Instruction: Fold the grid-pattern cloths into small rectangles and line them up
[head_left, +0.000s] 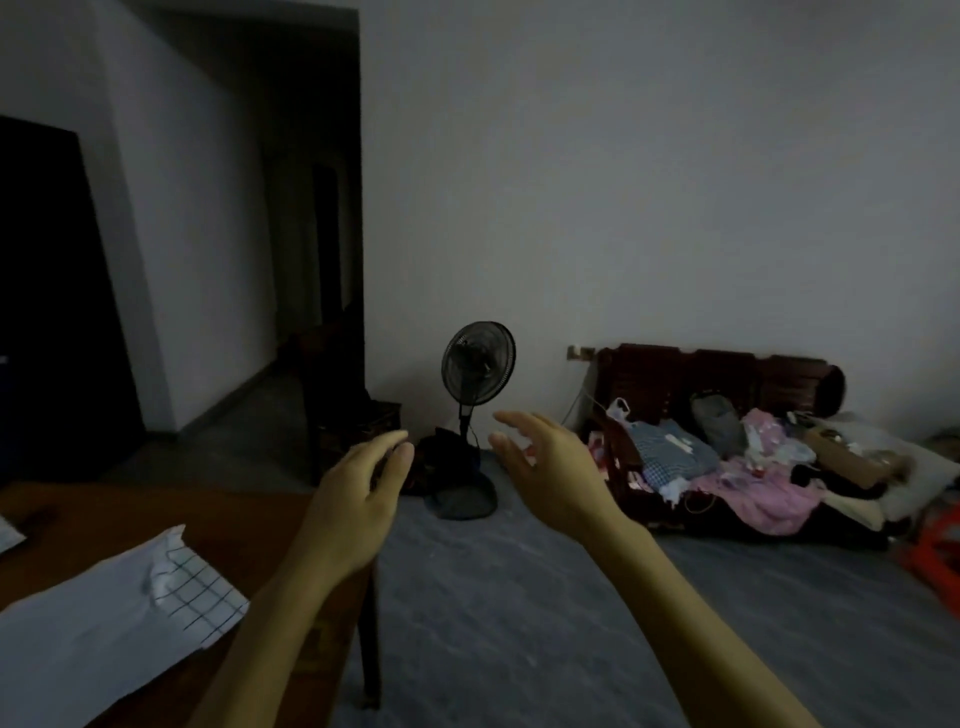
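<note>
Holding nothing, both hands (358, 493) (550, 467) hover beyond cloth (130, 613).

cloth (104, 618): matt fabric (grid-printed) | table (249, 525): smooth wood | floor (519, 597): matt grey

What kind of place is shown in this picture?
Probably a dim room in a home: a standing fan by the wall, a wooden bench heaped with clothes, and a wooden table.
</note>
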